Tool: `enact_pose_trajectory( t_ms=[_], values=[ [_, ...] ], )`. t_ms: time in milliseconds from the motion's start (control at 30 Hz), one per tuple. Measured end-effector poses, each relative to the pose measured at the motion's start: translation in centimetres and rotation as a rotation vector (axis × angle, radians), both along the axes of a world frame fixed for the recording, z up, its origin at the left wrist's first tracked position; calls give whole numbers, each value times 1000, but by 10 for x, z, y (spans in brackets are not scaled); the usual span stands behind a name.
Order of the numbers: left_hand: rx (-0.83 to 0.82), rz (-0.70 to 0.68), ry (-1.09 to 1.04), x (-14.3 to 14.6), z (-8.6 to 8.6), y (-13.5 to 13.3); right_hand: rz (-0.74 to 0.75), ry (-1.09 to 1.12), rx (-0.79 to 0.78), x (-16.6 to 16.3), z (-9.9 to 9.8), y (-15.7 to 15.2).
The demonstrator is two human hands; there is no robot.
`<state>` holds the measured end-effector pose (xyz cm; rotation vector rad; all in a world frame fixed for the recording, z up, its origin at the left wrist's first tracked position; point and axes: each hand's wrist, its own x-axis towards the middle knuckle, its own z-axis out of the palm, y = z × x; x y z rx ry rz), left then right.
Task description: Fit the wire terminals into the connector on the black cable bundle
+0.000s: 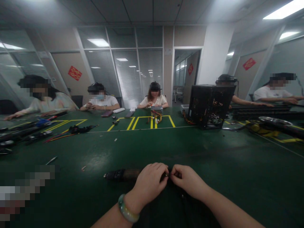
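Note:
Near the front middle of the green table, my left hand (152,179) is closed in a pinch, with a bangle on its wrist. My right hand (186,180) faces it, thumb and fingers pinched together. Between the two sets of fingertips shows a small dark piece (167,174) with a shiny metal spot; its kind is too small to tell. A dark cylindrical tool (121,174) with a ribbed collar and a metal tip lies on the table, pointing left. Its right end disappears behind my left hand. Whether that hand touches it cannot be told.
The green table (99,155) spreads out ahead, with yellow tape lines. A black computer case (201,106) stands at back right. Cables and dark parts (76,129) lie left. A power supply with coloured wires (156,110) sits far middle. Several people sit across the table.

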<state>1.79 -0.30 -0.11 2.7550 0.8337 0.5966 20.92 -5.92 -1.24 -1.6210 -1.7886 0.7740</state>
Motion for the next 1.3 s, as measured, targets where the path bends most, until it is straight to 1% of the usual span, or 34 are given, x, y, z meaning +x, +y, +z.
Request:
enact_pose_trajectory(
  t_ms=[167,433,600,700,867,1067,1300],
  values=[
    [7,-14,17,0,0,1,5,12,23,0,-1,0],
    [-2,10,-2,0,-2,1,-4,11,14,1,3,-3],
    [9,-19,39,0,-2,2,-6,1,22,1,4,-3],
    [8,-20,28,0,-2,2,-13,-7,35,0,3,-2],
    [0,16,6,-1,-2,2,-2,22,8,0,2,-1],
    [-12,-23,3,0,-3,4,-9,51,0,1,1,-2],
    [-17,-1,37,0,-1,4,-17,73,-35,1,2,-1]
  ],
)
